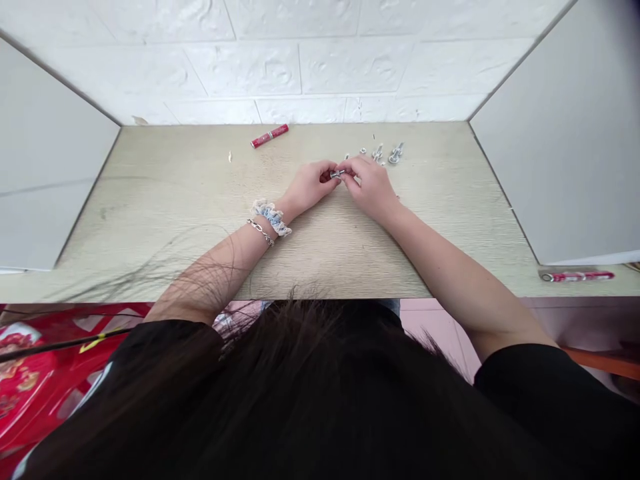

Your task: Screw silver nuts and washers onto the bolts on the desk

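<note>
A small silvery metal bolt (337,174) is pinched between both hands above the middle of the pale wooden tabletop (320,253). My left hand (311,183) grips its left end between thumb and fingers; a scrunchie and a chain bracelet circle that wrist. At the bolt's right end, the thumb and fingertips of my right hand (369,183) are closed on it. Just behind my right hand lie more metal pieces: a bolt with parts on it (396,153), another such bolt (378,153) and a small nut (363,151). Fingers partly cover the held bolt.
A red tube (270,136) lies at the back, left of centre, with a small pale scrap (230,157) beyond it. Another red tube (579,276) is at the front right edge. Grey panels (50,160) flank the tabletop, and a white brick-patterned wall (300,67) stands behind.
</note>
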Motion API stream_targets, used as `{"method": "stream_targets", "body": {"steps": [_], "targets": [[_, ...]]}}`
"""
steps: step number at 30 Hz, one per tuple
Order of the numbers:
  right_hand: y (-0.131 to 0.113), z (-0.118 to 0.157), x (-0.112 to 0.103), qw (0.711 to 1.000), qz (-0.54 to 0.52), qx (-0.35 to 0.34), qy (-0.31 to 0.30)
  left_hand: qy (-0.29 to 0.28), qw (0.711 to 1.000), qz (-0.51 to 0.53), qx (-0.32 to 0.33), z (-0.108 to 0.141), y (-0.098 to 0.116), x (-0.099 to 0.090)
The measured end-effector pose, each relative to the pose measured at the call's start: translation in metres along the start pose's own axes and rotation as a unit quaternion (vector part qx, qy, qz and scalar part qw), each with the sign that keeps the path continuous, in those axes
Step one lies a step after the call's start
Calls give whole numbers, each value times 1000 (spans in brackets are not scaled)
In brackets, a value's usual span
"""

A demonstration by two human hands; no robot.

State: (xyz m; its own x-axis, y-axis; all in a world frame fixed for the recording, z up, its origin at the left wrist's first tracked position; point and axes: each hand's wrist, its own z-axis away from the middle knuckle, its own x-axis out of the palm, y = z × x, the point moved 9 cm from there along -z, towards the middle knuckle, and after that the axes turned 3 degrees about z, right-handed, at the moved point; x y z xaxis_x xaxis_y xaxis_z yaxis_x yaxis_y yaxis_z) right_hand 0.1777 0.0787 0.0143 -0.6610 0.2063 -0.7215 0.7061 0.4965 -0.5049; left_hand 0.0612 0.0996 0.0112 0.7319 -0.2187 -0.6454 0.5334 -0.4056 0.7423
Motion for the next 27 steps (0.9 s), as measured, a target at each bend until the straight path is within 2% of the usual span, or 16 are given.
{"method": "stream_targets", "body": {"steps": [12,19,27], "targets": [[2,3,4,997,-34,58,-28,-25,1000,3,-1,3,6,2],[-5,3,-4,999,-19,33,28,-37,999,8,4,2,7,2],[6,2,6,999,-18,38,-5,-29,999,14,-8,0,2,1]]}}
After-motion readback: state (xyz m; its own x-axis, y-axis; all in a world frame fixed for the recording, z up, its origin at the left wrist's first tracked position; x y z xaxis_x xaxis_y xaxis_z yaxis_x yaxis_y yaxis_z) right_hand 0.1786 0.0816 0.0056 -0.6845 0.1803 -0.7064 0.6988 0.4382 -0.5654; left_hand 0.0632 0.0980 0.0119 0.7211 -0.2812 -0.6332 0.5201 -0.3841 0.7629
